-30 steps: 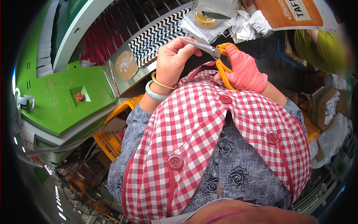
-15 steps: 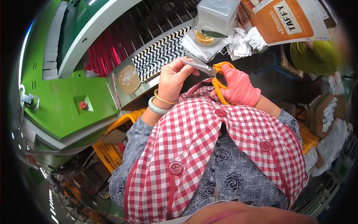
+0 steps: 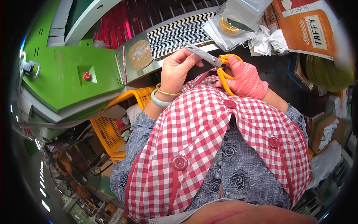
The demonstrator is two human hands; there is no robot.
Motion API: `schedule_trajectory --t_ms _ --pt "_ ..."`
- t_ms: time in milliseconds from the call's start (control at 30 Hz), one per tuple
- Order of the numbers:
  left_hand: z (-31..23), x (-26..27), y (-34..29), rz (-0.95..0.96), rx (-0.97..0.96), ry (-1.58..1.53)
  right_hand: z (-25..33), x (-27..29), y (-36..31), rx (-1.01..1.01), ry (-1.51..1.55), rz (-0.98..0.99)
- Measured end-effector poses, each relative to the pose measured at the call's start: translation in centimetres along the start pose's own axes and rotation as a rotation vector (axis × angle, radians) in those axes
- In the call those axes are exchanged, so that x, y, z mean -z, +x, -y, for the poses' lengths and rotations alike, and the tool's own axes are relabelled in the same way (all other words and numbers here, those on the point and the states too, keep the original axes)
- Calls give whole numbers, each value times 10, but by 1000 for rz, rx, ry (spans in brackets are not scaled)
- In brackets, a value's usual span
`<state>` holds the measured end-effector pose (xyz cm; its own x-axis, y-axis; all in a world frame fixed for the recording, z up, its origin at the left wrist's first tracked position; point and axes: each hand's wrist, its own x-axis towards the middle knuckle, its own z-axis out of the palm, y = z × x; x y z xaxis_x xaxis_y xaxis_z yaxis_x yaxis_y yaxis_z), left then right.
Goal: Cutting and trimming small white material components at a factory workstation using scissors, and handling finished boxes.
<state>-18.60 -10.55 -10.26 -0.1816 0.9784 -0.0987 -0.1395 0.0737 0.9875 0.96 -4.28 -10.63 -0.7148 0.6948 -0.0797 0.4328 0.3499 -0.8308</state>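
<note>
My right hand (image 3: 248, 78), in a pinkish-red wrap or glove, grips the orange handles of a pair of scissors (image 3: 212, 58). The metal blades reach left toward my other hand and look nearly closed. My left hand (image 3: 178, 65) is bare, with a gold bangle and a pale green bangle on its wrist. Its thumb and fingers are pinched together beside the blades. Whatever lies between those fingertips is too small or hidden to make out. Just beyond sit rows of black-and-white zigzag-patterned strips (image 3: 179, 35) on a metal ledge.
A green machine panel (image 3: 56, 86) with a red button (image 3: 87, 76) stands at left. On the ledge lies a round tan disc (image 3: 140, 55). Far right are a clear plastic box (image 3: 248, 9), a tape roll (image 3: 228, 26) and an orange printed carton (image 3: 304, 28). Yellow crates (image 3: 108, 134) stand below left.
The whole view has shifted, so the ledge and boxes sit farther right and higher. Both hands keep nearly the same hold and pose, with the scissors still in my right hand.
</note>
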Motion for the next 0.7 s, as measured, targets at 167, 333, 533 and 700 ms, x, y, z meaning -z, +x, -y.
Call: schedule_trajectory --t_ms 167,333,533,700 --pt "8 5 4 -18 -25 25 -5 -3 5 6 27 -44" --pt "14 5 6 0 -89 5 -13 -2 6 109 -91 -107" --pt "20 7 8 -31 -79 151 -25 -4 6 226 -199 -173" --pt "23 9 9 -37 -134 274 -36 -6 5 269 -238 -193"
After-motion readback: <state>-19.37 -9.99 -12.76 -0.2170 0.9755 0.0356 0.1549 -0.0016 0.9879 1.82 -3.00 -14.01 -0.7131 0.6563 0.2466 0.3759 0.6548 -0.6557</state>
